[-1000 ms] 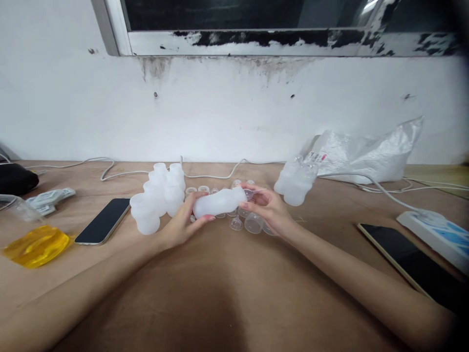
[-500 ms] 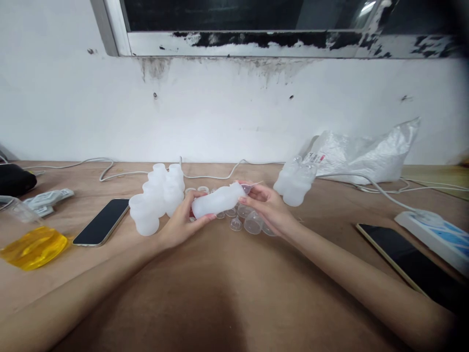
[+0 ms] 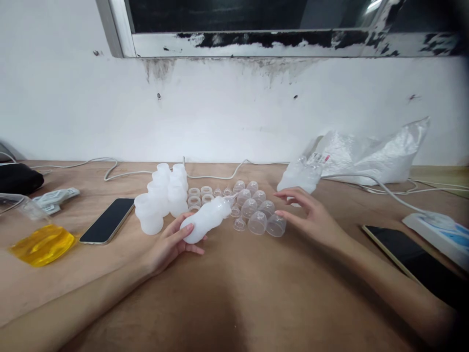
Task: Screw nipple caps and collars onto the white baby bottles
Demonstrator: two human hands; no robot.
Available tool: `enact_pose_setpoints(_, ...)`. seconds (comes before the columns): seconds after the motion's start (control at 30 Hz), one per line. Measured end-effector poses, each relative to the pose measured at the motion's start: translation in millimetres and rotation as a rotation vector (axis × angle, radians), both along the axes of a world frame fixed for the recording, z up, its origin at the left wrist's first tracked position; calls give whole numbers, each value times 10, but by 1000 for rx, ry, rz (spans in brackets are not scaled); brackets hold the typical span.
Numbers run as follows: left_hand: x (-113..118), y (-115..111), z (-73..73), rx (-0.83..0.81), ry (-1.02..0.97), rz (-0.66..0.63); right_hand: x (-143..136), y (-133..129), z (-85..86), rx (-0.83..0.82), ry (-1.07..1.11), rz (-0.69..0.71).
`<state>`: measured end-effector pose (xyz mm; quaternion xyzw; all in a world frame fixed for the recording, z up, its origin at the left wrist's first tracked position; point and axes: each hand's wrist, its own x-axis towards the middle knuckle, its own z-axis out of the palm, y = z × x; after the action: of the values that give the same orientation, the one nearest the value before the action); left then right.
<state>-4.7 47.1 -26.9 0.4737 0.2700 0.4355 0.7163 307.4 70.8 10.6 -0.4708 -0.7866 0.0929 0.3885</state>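
Note:
My left hand (image 3: 174, 244) grips a frosted white baby bottle (image 3: 205, 219), tilted with its top up to the right. A clear nipple (image 3: 230, 200) with a thin tail sits at the bottle's top. Off to the right, my right hand (image 3: 308, 212) is in the air, fingers apart, with nothing in it. Between the hands stand rows of clear dome caps (image 3: 257, 222), smaller clear nipples (image 3: 239, 224) and whitish rings (image 3: 194, 200), partly hidden by the bottle. Open white bottle bodies (image 3: 151, 220) are grouped behind my left hand.
Assembled-looking bottles (image 3: 298, 176) stand behind my right hand, beside a white plastic bag (image 3: 366, 156). One phone (image 3: 107, 221) lies left, another phone (image 3: 410, 259) right, near a power strip (image 3: 436, 237). A container of yellow liquid (image 3: 44, 244) is far left. Cables (image 3: 227, 176) run along the wall.
My right hand has let go of the nipple at the bottle's top and moved right, opening. My left hand has shifted slightly down and left with the bottle, uncovering the rows of caps.

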Motion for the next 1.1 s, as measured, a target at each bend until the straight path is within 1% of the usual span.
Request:
enact_pose_setpoints(0.13, 8, 16, -18, -23, -1, -1, 99, 7, 98, -92, -254, 47)
enact_pose_setpoints(0.2, 8, 19, -17, -29, 1, 3, 113, 5, 104, -142, -321, 71)
enact_pose_setpoints(0.37, 8, 12, -21, -33, -4, -4, 135, 41, 22, -226, -363, 99)
enact_pose_setpoints(0.43, 8, 11, -20, -35, -5, -6, 152, 47, 35, -248, -364, 97)
enact_pose_setpoints(0.5, 6, 14, -18, -38, 0, -7, 178, 35, 99, -265, -344, 75)
enact_pose_setpoints(0.57, 6, 17, -18, -37, 3, -5, 203, 15, 186, -255, -281, 47)
enact_pose_setpoints(0.6, 7, 19, -19, -35, 2, -3, 208, 5, 223, -236, -214, 37)
enact_pose_setpoints(0.67, 11, 18, -20, -30, -4, -1, 190, -9, 255, -202, -9, 30)
enact_pose_setpoints(0.7, 15, 16, -20, -28, -3, -2, 161, -13, 243, -196, 114, 31)
enact_pose_setpoints(0.77, 25, 10, -19, -26, 4, -1, 67, -19, 169, -228, 351, 44)
enact_pose_setpoints(0.87, 40, 6, -19, -27, 19, 5, -114, -43, -3, -320, 587, 111)
enact_pose_setpoints(0.97, 44, 11, -32, -27, 31, -1, -242, -85, -131, -412, 654, 182)
enact_pose_setpoints(1.1, 40, 15, -51, -26, 35, -14, -282, -120, -164, -464, 685, 231)
